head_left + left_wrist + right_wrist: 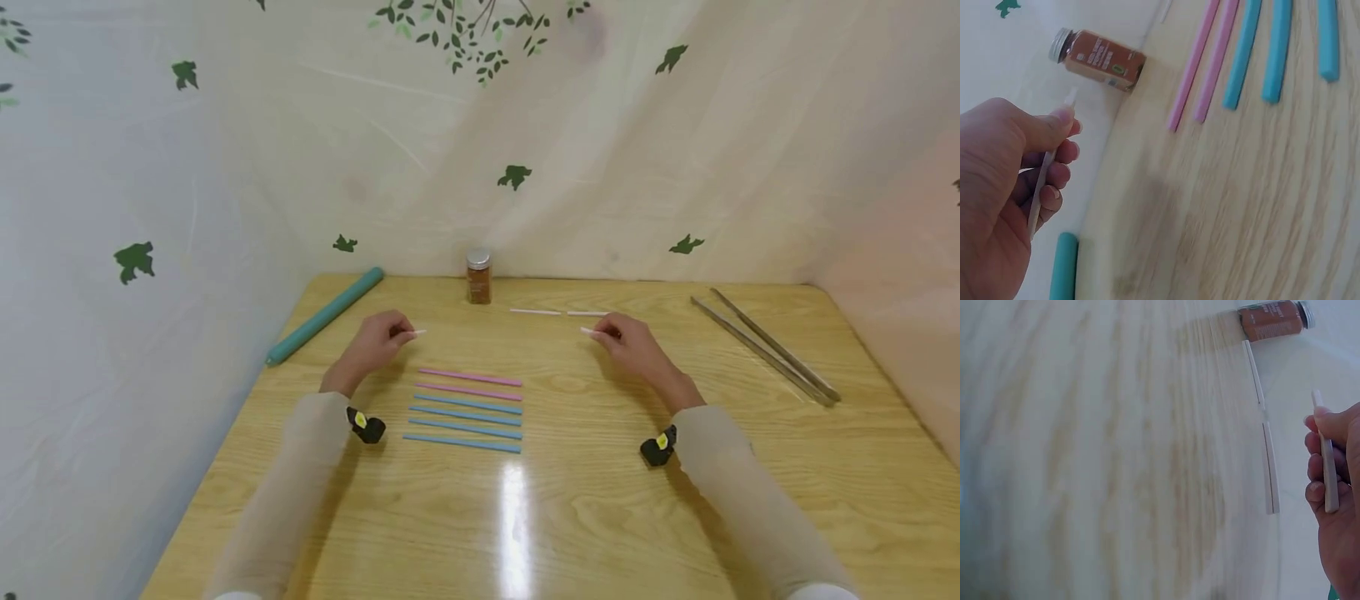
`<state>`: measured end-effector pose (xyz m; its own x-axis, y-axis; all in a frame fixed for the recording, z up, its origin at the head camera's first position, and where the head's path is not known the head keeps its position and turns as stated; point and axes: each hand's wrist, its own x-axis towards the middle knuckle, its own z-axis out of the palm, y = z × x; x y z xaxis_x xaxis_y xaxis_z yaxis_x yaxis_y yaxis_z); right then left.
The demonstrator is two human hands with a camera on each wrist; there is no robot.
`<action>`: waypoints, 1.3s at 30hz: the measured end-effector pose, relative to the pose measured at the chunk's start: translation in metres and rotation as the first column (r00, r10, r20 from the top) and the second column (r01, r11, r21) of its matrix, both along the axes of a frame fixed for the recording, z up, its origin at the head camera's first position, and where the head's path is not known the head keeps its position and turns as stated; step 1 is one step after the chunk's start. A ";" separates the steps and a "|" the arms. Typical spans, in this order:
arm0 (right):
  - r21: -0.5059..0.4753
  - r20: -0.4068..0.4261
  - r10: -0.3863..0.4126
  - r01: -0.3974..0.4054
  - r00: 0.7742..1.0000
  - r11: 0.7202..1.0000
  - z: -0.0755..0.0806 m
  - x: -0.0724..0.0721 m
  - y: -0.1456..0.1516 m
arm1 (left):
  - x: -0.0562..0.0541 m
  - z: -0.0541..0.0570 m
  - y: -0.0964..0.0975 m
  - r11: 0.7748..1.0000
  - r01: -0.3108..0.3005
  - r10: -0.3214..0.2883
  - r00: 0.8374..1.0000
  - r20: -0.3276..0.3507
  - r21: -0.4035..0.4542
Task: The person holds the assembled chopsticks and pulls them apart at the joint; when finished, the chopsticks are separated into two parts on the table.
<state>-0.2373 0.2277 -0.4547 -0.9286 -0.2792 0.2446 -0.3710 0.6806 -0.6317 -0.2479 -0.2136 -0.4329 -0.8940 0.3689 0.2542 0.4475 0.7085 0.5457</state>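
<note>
My left hand (381,340) pinches a short white stick (1044,181) between thumb and fingers, above the table's left side. On the right, my right hand (626,340) holds a similar white stick (1329,472), its tip poking past the thumb. Both hands are raised off the wood. Between them, nearer the front, pink sticks (470,377) and several blue sticks (465,426) lie in parallel rows. Two more white sticks (536,312) (1270,469) lie end to end at the back, partly behind my right hand in the head view.
A small jar (479,283) with a silver lid stands at the table's back edge. Along the left edge lies a teal cylinder (324,318). Two long metallic rods (761,350) lie at the right. A patterned cloth (420,192) hangs behind the wooden table (600,533).
</note>
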 end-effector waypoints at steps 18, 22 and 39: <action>0.039 0.007 -0.019 0.019 1.000 0.999 0.002 -0.006 0.028 | -0.022 -0.005 0.076 0.997 0.082 -0.081 0.992 0.096 0.000; 0.062 0.052 -0.045 0.042 0.998 0.997 0.001 -0.009 0.033 | -0.027 -0.006 0.096 0.993 0.114 -0.112 0.989 0.094 -0.015; -0.085 0.241 -0.090 0.113 0.966 0.990 -0.005 -0.027 0.024 | -0.048 -0.025 0.161 0.992 0.108 -0.116 0.984 0.138 0.068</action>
